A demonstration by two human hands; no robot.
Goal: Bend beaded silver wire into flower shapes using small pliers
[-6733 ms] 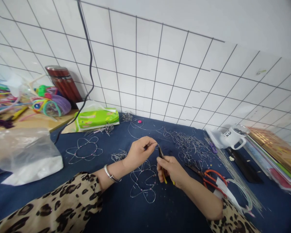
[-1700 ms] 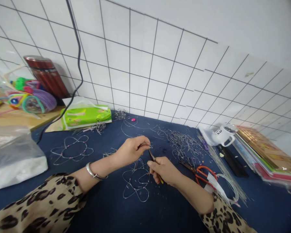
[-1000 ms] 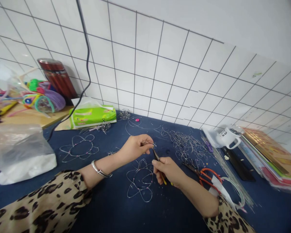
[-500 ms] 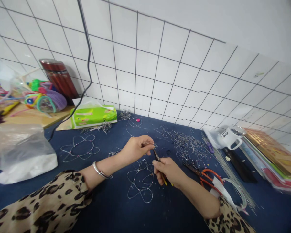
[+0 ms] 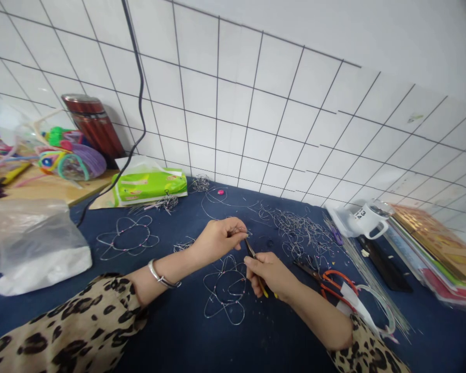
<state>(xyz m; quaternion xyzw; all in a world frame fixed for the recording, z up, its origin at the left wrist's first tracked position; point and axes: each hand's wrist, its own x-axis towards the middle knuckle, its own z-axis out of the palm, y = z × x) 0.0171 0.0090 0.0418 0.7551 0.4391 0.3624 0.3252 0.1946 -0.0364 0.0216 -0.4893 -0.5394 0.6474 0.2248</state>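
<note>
1. The left hand [image 5: 218, 239] is pinching thin wire [image 5: 249, 233] between thumb and forefinger, a short end sticking out to the right; the fingers are hiding the rest.
2. The right hand [image 5: 271, 271] is gripping pliers [image 5: 250, 250], fingers closed round the yellow handles. The tip is pointing up at the wire; I cannot tell whether it is touching.
3. One wire flower [image 5: 217, 298] is lying on the cloth [image 5: 287, 336], just in front of the person, between the forearms.
4. Another flower [image 5: 136, 245] is lying farther left, near the plastic bag [image 5: 39, 248].
5. A wire tangle [image 5: 303, 230] is spreading beyond the right hand, and scissors [image 5: 341, 296] are lying beside the right forearm.
6. A tissue pack [image 5: 150, 187] is lying near the wall, and a mug [image 5: 368, 219] is standing at right.
</note>
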